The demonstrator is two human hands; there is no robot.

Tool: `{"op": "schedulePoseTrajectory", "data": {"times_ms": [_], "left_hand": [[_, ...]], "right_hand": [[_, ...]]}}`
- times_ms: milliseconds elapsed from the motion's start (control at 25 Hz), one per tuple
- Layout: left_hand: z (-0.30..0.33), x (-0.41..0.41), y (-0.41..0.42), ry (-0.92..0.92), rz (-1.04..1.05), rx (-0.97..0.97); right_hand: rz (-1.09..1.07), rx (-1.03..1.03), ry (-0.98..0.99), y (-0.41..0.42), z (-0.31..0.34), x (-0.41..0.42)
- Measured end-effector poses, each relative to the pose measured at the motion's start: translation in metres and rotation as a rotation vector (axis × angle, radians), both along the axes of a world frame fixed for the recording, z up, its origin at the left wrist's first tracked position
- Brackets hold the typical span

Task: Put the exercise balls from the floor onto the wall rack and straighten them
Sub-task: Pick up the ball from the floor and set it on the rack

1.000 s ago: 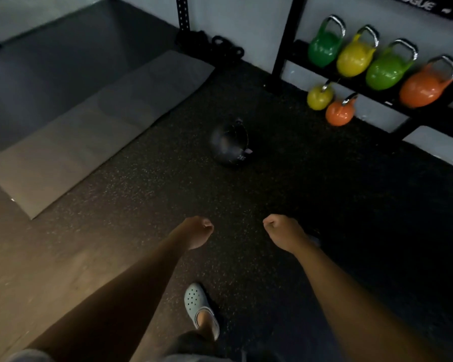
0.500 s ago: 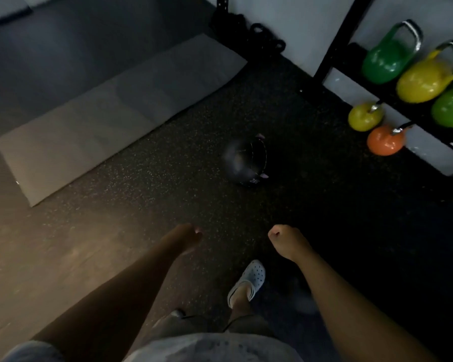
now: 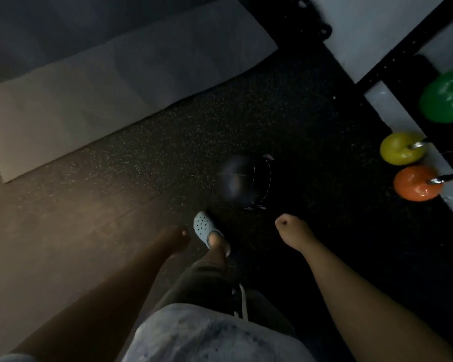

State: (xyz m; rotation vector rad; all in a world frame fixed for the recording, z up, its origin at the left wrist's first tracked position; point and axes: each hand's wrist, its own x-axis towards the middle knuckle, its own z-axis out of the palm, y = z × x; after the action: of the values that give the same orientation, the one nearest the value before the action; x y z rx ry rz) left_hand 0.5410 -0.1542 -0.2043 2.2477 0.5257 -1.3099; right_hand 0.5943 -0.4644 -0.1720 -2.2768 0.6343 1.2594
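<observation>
Standing over the dark floor (image 3: 298, 257), you have one black ball (image 3: 242, 180) left on it, just ahead of your pale clog (image 3: 205, 228) and well apart from the wall rack (image 3: 392, 58) at the right edge of the floor. It looks like a ball with a handle or strap on its right side, though the dim light makes that hard to tell. Nothing is in your grasp: your right hand (image 3: 289, 226) is curled into an empty fist just short of the ball, and your left hand (image 3: 174, 239) hangs beside your leg, blurred, so you cannot tell whether it is curled or slack. Judging from this, the pickup has not yet begun; lifting, racking and straightening all remain. On the rack you can see a green weight (image 3: 445, 100) on the upper shelf, with a yellow one (image 3: 400, 148) and an orange one (image 3: 416, 182) lower down, side by side. A grey mat (image 3: 115, 92) lies across the far left of the floor.
</observation>
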Motion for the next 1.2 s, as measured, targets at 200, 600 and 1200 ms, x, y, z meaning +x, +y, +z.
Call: {"op": "schedulePoseTrajectory", "data": {"times_ms": [200, 600, 1200], "left_hand": [[-0.092, 0.108, -0.015, -0.023, 0.278, -0.020], [-0.358, 0.216, -0.096, -0.068, 0.896, -0.128], [-0.096, 0.336, -0.218, -0.297, 1.157, -0.592]], "right_hand": [[-0.324, 0.070, -0.038, -0.019, -0.100, 0.114], [-0.847, 0.129, 0.053, -0.049, -0.399, 0.195], [-1.186, 0.338, -0.445, -0.151, -0.085, 0.265]]}}
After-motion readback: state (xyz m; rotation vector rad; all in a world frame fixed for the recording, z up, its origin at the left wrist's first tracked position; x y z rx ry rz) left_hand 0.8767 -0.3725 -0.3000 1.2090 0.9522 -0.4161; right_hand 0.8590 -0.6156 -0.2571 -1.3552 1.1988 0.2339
